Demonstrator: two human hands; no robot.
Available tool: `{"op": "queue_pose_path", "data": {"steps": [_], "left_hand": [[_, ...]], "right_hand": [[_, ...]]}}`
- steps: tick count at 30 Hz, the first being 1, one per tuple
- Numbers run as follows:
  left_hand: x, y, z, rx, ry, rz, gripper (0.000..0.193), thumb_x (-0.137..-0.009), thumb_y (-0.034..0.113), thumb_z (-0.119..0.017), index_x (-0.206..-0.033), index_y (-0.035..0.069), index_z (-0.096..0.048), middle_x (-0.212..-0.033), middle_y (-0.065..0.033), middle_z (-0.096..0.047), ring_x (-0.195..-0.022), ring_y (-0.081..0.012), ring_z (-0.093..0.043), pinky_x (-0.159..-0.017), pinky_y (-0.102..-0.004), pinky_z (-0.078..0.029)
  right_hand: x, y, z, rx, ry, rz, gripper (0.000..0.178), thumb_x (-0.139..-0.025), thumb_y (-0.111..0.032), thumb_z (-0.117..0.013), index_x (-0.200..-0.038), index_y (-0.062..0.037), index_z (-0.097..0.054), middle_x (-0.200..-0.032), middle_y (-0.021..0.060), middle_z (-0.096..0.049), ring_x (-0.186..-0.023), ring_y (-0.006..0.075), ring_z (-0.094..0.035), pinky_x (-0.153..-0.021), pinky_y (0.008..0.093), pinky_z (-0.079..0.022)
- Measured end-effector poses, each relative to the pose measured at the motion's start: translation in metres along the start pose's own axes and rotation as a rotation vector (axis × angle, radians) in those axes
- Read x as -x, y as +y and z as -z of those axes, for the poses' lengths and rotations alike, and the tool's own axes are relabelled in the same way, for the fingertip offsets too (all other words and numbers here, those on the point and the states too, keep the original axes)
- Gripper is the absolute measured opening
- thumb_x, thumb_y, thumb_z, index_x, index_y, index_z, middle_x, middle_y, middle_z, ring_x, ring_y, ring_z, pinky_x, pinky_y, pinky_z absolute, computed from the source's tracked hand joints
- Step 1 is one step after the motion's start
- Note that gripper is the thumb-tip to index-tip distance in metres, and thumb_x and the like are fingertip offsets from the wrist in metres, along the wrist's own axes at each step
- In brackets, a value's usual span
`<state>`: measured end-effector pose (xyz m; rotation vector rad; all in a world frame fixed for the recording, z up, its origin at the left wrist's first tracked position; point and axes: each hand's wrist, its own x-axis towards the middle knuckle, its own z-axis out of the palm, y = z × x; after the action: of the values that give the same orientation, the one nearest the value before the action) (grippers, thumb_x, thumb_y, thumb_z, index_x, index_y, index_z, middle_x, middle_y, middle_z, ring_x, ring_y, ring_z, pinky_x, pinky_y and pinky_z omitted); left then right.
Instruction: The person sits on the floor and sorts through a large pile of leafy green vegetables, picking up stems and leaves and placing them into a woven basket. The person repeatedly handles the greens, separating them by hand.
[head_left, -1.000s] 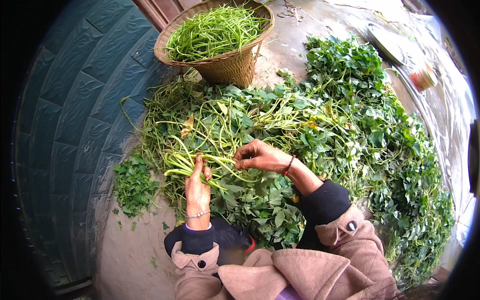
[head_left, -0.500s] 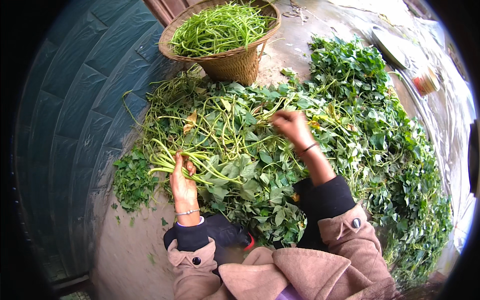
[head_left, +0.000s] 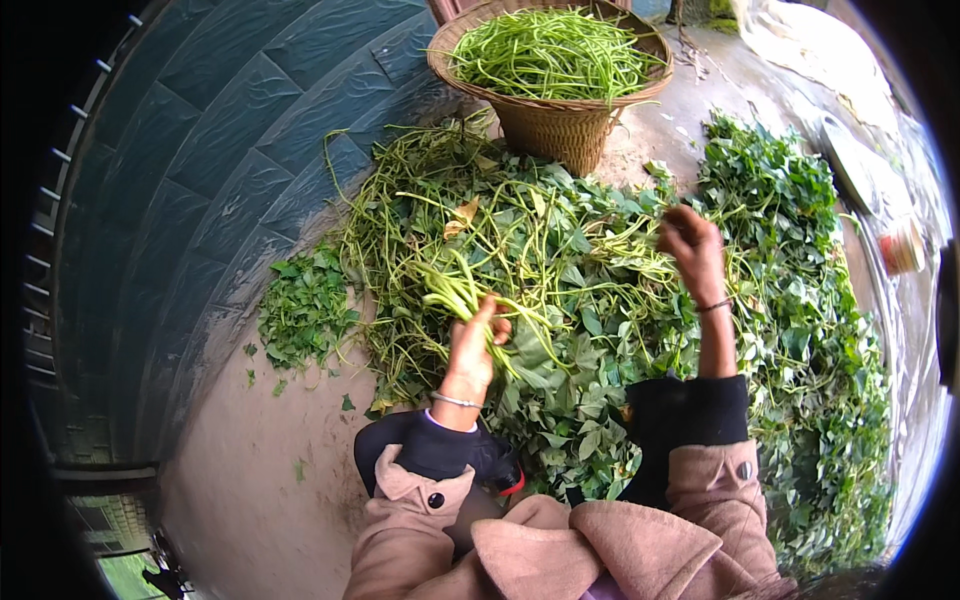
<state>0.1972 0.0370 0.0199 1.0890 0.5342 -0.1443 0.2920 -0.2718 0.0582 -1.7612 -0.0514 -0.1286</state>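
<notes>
My left hand (head_left: 472, 352) is closed round a small bundle of pale green leafy stems (head_left: 452, 292). Their bare ends point up and left past my fingers, while leaves hang on the right side of the hand. Over the heap of cut leafy vines (head_left: 560, 300), my right hand (head_left: 692, 248) is held up with its fingers curled in. It is slightly blurred, and whatever may be between those fingers does not show. Stems and leaves of the heap lie below both hands.
A wicker basket (head_left: 560, 135) piled with trimmed green stems (head_left: 550, 55) stands beyond the heap. A small pile of leaves (head_left: 305, 310) lies on the floor at left, near a dark tiled wall (head_left: 220, 150). At right are a tub (head_left: 902, 247) and plastic sheeting (head_left: 915, 420).
The view has swung left, so the scene sits further right. The stems in my left hand have tilted more upright. My right hand stays raised over the heap, fingers curled.
</notes>
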Motion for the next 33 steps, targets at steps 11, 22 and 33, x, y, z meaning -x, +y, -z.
{"op": "queue_pose_path", "data": {"steps": [11, 22, 33], "left_hand": [[-0.001, -0.005, -0.007, -0.016, 0.082, -0.145, 0.017, -0.091, 0.023, -0.063, -0.099, 0.008, -0.061, -0.082, -0.0033, -0.063, -0.057, -0.0059, -0.052, -0.047, -0.0192, -0.035], [0.018, -0.004, -0.042, -0.376, -0.077, -0.204, 0.017, -0.091, 0.019, -0.064, -0.097, 0.004, -0.062, -0.077, 0.0005, -0.059, -0.058, -0.0055, -0.052, -0.045, -0.0176, -0.031], [0.019, 0.009, -0.03, -0.373, -0.458, 0.128, 0.011, -0.091, 0.015, -0.062, -0.095, 0.005, -0.063, -0.078, 0.0005, -0.06, -0.055, -0.0057, -0.053, -0.048, -0.0189, -0.035]], "right_hand": [[0.033, -0.036, -0.076, 0.352, -0.136, 0.424, 0.021, -0.083, -0.022, -0.069, -0.079, -0.0036, -0.06, -0.07, 0.0132, -0.058, -0.064, 0.0307, -0.061, -0.056, 0.038, -0.046], [0.073, -0.015, -0.1, 0.6, -0.322, 0.501, 0.012, -0.074, -0.015, -0.065, -0.075, -0.0061, -0.056, -0.073, 0.0096, -0.057, -0.07, 0.0308, -0.061, -0.062, 0.0414, -0.048], [0.057, 0.002, -0.072, 0.804, -0.455, 0.466, 0.003, -0.075, -0.009, -0.059, -0.077, -0.0073, -0.059, -0.071, 0.0117, -0.061, -0.066, 0.0316, -0.063, -0.055, 0.0397, -0.05]]}}
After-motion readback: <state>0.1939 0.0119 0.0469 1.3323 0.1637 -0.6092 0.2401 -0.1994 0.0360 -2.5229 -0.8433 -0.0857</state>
